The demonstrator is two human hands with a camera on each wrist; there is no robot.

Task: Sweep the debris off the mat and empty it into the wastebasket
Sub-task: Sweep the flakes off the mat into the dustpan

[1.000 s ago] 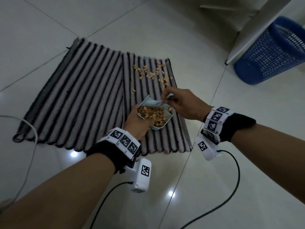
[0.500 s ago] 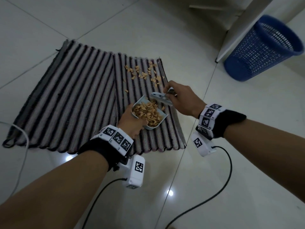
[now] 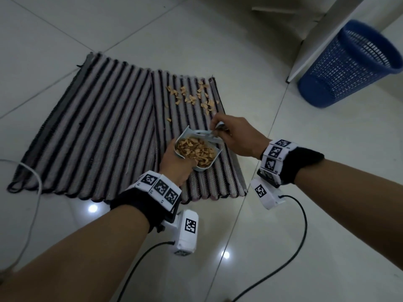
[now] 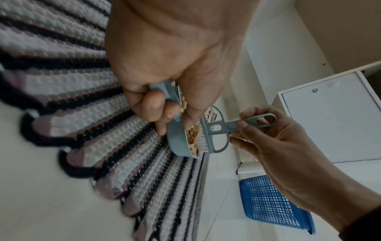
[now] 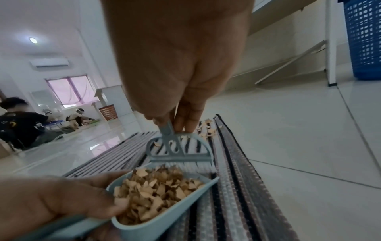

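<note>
A striped mat point(image 3: 104, 131) lies on the tiled floor. My left hand point(image 3: 177, 164) grips a small blue-grey dustpan point(image 3: 206, 167) heaped with tan flakes point(image 3: 195, 150), held just above the mat's right side. My right hand point(image 3: 236, 136) pinches the handle of a small blue-grey brush point(image 4: 216, 130), whose white bristles sit at the pan's open lip point(image 5: 179, 163). Several more tan flakes point(image 3: 192, 97) lie scattered on the mat's far right corner. A blue mesh wastebasket point(image 3: 353, 64) stands at the upper right.
A white cabinet panel point(image 3: 322, 38) stands beside the wastebasket. A white cable point(image 3: 32, 205) curls on the floor at left; black cables point(image 3: 301, 243) trail from my wrists. Other people point(image 5: 22, 124) sit far across the room.
The dustpan has lifted slightly off the mat and levelled, with the brush kept at its lip. My view has shifted, bringing the wastebasket more fully into sight.
</note>
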